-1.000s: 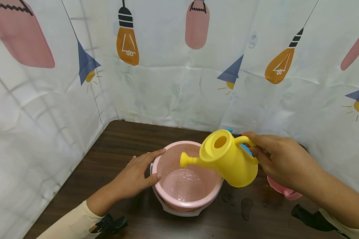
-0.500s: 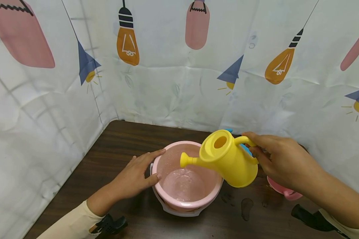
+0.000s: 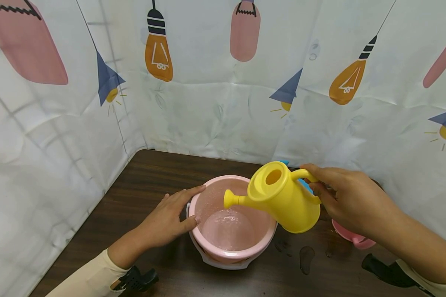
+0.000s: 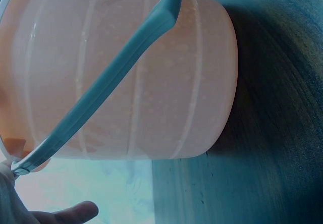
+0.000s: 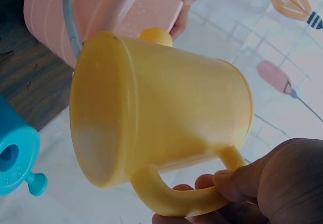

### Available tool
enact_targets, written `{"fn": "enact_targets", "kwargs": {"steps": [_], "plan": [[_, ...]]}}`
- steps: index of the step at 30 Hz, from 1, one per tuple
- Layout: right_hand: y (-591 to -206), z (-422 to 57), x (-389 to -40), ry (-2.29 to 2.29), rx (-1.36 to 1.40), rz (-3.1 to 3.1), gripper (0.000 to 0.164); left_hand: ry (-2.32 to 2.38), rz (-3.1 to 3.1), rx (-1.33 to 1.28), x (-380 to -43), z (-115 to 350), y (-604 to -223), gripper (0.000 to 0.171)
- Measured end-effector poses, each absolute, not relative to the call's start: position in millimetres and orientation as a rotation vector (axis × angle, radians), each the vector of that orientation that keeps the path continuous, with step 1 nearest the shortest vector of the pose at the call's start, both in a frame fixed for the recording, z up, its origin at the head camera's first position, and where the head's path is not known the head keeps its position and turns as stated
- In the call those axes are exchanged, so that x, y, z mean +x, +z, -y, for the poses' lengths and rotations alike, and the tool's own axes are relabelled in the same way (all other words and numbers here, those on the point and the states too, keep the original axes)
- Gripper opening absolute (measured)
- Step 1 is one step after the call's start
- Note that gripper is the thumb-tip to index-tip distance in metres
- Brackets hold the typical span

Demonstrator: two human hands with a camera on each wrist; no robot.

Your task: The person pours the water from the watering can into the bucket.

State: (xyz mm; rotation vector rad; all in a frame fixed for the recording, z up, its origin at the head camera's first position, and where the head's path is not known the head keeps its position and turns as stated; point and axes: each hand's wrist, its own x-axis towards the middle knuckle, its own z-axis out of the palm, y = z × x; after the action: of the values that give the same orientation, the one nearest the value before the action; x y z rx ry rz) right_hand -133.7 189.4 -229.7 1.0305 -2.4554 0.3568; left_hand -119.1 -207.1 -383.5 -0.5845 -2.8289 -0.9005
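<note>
My right hand (image 3: pixel 351 198) grips the handle of a yellow watering can (image 3: pixel 291 206), fingers and thumb wrapped round it in the right wrist view. The can is tilted left, its spout over a pink bucket (image 3: pixel 232 252). Inside, shallow water (image 3: pixel 228 231) shows bright ripples below the spout. On the bucket's left rim rests my left hand (image 3: pixel 163 218), thumb and index finger spread and fairly straight, tips at the rim. The left wrist view shows the bucket's ribbed side, its swung-down handle (image 4: pixel 108 85) and one finger (image 4: pixel 75 213) sticking out free.
A blue vessel (image 5: pixel 17 151) with a small knob stands behind the yellow can. Partly under my right forearm is a pink cup (image 3: pixel 347 233) with a handle. Water drops (image 3: pixel 306 259) lie on the dark wooden table (image 3: pixel 163 173). Printed white curtains (image 3: pixel 208 111) hang around the back and left.
The ripples in the bucket's water have shifted, and the faint stream seen below the spout a second ago is no longer distinct. Both hands and the watering can have stayed in place.
</note>
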Motion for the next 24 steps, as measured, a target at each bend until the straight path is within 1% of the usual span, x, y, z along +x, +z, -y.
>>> {"fn": "enact_targets", "kwargs": {"steps": [24], "plan": [[-229.6,-187.7,-133.0,0.352,1.046,2.432,0.051,-0.895,2.819,-0.586,-118.4,206.6,-383.0,0.072]]}}
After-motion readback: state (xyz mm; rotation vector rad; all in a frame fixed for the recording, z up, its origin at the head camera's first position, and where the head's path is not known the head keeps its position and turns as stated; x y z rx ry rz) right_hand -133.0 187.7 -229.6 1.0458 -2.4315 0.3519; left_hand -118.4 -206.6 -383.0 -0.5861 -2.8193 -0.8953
